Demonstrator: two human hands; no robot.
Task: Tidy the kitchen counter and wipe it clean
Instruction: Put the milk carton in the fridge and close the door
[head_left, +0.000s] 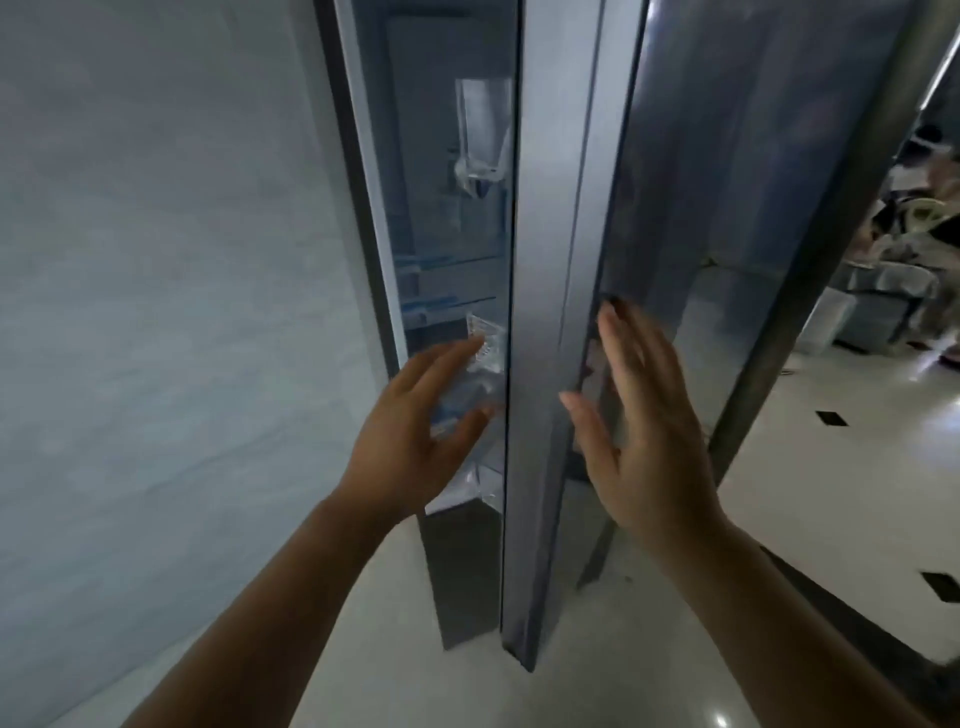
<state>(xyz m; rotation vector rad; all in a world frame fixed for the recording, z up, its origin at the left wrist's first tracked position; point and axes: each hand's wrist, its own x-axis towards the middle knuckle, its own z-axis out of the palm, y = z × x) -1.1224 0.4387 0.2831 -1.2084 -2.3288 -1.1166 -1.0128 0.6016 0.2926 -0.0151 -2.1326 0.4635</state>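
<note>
left hand (415, 436): fingers spread, empty, at the gap by the shelves (447, 306) | right hand (644, 441): flat, fingers extended, against the fridge door (550, 312) at centre | counter: out of frame | wall (156, 312): left

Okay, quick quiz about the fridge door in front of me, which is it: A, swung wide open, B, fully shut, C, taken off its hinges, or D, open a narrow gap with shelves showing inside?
D: the fridge door stands ajar, and door shelves show through the narrow gap beside the left hand.
</note>
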